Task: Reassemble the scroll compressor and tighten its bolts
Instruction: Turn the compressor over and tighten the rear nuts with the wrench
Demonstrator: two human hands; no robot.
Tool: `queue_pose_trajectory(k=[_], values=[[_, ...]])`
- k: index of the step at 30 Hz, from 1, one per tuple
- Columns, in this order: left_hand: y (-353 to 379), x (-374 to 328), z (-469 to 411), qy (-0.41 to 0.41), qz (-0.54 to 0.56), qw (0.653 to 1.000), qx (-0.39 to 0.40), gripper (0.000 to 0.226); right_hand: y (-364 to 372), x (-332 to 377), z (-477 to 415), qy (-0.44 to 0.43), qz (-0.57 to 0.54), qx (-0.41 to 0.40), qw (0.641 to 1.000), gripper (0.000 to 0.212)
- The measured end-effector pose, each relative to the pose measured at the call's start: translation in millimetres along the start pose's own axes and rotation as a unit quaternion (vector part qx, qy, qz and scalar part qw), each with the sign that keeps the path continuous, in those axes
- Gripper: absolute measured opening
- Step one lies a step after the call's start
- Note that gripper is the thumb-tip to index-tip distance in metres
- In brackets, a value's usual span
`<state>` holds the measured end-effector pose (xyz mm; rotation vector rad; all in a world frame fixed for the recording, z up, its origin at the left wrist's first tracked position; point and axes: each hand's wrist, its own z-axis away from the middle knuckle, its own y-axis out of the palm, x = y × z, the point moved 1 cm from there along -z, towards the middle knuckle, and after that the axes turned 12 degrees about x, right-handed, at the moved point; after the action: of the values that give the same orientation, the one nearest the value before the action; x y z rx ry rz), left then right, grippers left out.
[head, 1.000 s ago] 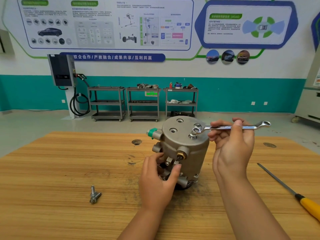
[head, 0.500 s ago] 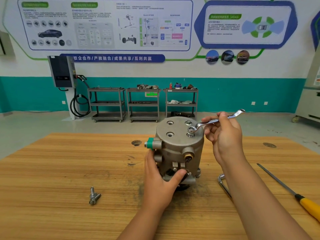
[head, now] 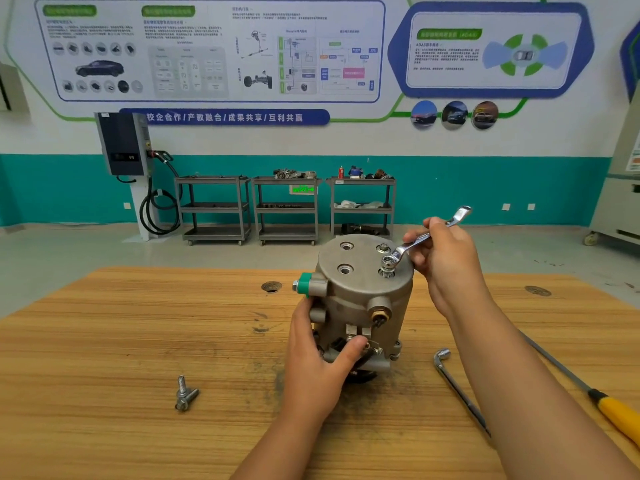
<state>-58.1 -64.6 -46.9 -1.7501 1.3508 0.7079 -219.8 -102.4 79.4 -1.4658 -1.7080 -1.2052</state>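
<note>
Above a teal wall band we read the blue banner (head: pixel 223 117) "校企合作/产教融合/成果共享/互利共赢", a wall charger (head: pixel 123 143) under its left end, and "ADAS" on the panel (head: pixel 491 46) to the right. On the scuffed wooden desk (head: pixel 104 341) two loose bolts (head: pixel 185 393) lie left of our left hand (head: pixel 322 362), which grips the lower side of the upright scroll compressor (head: pixel 363 299) at mid-desk. Our right hand (head: pixel 446 265) pinches a wrench (head: pixel 405 250) whose ring end sits over a bolt (head: pixel 387 271) on the compressor's top; right of it lie an L-shaped key (head: pixel 459 393) and a yellow-handled screwdriver (head: pixel 620 415).
</note>
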Motion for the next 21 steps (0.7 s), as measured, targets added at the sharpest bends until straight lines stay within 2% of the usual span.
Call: queue_pose_trajectory(k=[4,11,16,21], values=[[0.7,1.5,-0.2,0.003,-0.008,1.000,-0.015,0.071,6.0,-10.2,14.1,-0.044,-0.024,-0.050,0.997,0.022],[-0.6,3.9,0.5,-0.002,-0.015,0.999,-0.028,0.068,21.4,-16.5,44.3,-0.150,-0.081,-0.085,0.982,0.027],[0.0,5.0,0.2,0.001,-0.029,0.999,-0.029,0.071,28.1,-22.2,69.4,-0.234,-0.025,-0.101,0.967,0.020],[1.0,6.9,1.3,0.014,-0.044,0.999,-0.019,0.077,31.1,-32.0,85.4,-0.333,0.110,-0.072,0.934,0.015]])
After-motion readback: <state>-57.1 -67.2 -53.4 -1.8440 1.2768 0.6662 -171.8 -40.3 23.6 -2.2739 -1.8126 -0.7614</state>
